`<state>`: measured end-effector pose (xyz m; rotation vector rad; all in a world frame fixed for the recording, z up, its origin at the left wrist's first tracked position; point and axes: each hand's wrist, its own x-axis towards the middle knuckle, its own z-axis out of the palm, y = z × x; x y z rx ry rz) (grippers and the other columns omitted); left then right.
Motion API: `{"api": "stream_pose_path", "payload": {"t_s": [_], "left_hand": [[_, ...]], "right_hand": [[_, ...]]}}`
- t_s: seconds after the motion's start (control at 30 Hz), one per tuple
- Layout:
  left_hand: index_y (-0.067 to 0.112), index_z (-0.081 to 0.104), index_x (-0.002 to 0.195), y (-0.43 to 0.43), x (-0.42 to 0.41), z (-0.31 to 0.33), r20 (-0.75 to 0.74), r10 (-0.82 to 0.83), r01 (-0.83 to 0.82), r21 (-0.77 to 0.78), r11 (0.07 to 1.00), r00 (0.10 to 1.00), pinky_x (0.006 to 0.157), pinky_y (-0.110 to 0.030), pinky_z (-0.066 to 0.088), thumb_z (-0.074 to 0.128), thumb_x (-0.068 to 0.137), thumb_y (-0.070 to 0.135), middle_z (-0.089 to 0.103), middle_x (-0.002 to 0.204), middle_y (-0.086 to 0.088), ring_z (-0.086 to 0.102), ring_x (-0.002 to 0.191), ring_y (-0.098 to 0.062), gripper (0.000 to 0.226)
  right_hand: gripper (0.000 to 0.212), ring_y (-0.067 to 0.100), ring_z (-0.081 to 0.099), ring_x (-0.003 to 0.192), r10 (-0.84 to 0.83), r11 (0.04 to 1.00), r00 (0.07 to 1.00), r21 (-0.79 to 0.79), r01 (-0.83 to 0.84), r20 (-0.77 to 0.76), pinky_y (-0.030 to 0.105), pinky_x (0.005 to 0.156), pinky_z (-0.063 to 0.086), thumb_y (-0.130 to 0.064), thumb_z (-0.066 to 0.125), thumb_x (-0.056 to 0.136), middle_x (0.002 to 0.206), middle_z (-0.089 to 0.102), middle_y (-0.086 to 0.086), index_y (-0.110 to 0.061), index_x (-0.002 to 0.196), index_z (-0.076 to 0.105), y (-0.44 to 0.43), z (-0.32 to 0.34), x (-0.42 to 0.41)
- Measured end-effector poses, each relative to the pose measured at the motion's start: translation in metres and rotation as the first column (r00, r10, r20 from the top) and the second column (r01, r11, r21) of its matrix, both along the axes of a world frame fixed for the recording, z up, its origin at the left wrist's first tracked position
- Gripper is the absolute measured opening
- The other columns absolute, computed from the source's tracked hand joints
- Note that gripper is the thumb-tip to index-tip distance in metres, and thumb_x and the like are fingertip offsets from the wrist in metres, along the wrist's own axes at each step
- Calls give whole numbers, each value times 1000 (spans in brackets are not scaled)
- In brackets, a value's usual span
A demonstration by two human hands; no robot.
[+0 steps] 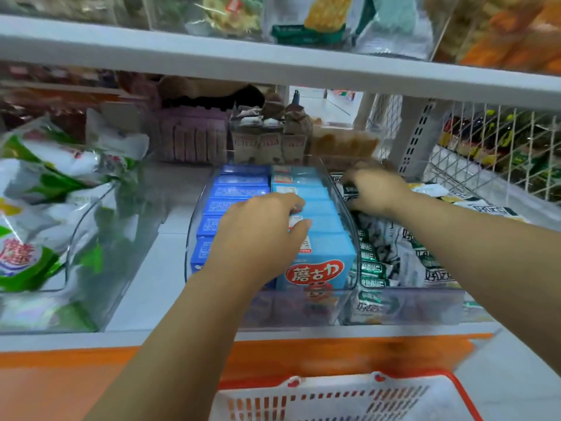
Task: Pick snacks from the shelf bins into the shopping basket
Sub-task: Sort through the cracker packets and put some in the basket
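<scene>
On the shelf point(145, 268) we see three bins side by side. The left bin point(82, 238) holds bags point(36, 208). The middle bin point(194, 238) holds two rows of snack boxes point(318, 256), our left hand point(258, 235) on them. The right bin point(425, 302) holds packets point(373, 268) under our right hand point(376, 189). The shopping basket point(334, 399) sits below, in front.

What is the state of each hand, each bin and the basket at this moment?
Left hand: pinches a light blue box in the middle bin.
Right hand: holds a green-white packet in the right bin.
Middle bin: full, two rows of boxes.
Shopping basket: below the shelf, partly in view.
</scene>
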<state>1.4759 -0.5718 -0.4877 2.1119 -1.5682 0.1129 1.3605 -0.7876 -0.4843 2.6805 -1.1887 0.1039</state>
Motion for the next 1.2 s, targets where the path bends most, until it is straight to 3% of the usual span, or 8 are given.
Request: {"api": "stream_pose_path", "payload": {"t_s": [0.33,0.53,0.6,0.73,0.83,0.97,1.07,1.2], "left_hand": [[30,58,125,43,-42,22,-125,-50,33,-129,991,991,96,-31,41,53,94,32,59,128,13,55,116,-12,31],[23,64,118,77,-96,8,-354,-205,122,-243,962,913,91,-29,48,67,87,31,64,110,11,59,103,-8,32],[23,67,108,90,-112,-2,-424,-226,165,-177,970,877,86,-21,47,69,85,30,63,99,15,60,93,-3,24],[23,63,78,109,-128,-25,-658,-234,214,-113,970,715,65,-7,43,70,85,17,66,77,16,59,66,11,11],[24,65,91,115,-138,-36,-823,-219,271,-83,959,525,67,-14,47,71,83,21,72,88,10,65,75,3,11],[28,68,88,112,-146,-52,-908,-185,232,-101,967,376,92,-45,51,72,66,44,72,96,1,67,93,-19,27],[26,69,84,107,-149,-59,-938,-152,178,-99,979,313,96,-55,46,71,80,26,71,90,-2,63,88,-23,5],[20,62,80,101,-150,-63,-967,-129,184,-89,979,220,97,-59,41,63,86,1,66,82,-4,57,86,-27,20]], "right_hand": [[32,29,50,113,162,987,860,-95,-133,484,41,97,35,-24,72,82,116,61,6,-17,112,61,92,38,-79],[22,-1,53,90,101,948,730,158,-277,676,10,71,36,-34,74,78,91,57,-14,-29,88,55,198,14,-138],[22,-2,56,81,21,905,676,273,-325,737,15,69,43,-42,73,74,82,60,-13,-34,81,54,222,4,-157],[44,20,54,68,-133,836,613,421,-353,779,41,67,46,-47,73,70,75,61,10,-10,92,64,243,-20,-183],[57,15,42,56,-230,783,588,507,-362,775,35,56,36,-52,71,66,64,49,7,-3,92,60,247,-34,-192],[58,36,62,76,-262,719,583,558,-414,769,52,68,54,-67,67,60,88,67,10,-21,94,61,249,-47,-195],[33,29,64,79,-264,657,593,592,-466,760,51,69,55,-56,66,64,90,69,-3,-38,91,61,248,-52,-195],[37,14,62,74,-252,648,643,620,-443,723,44,68,56,-52,64,66,85,65,-19,-37,99,58,247,-54,-195]]}}
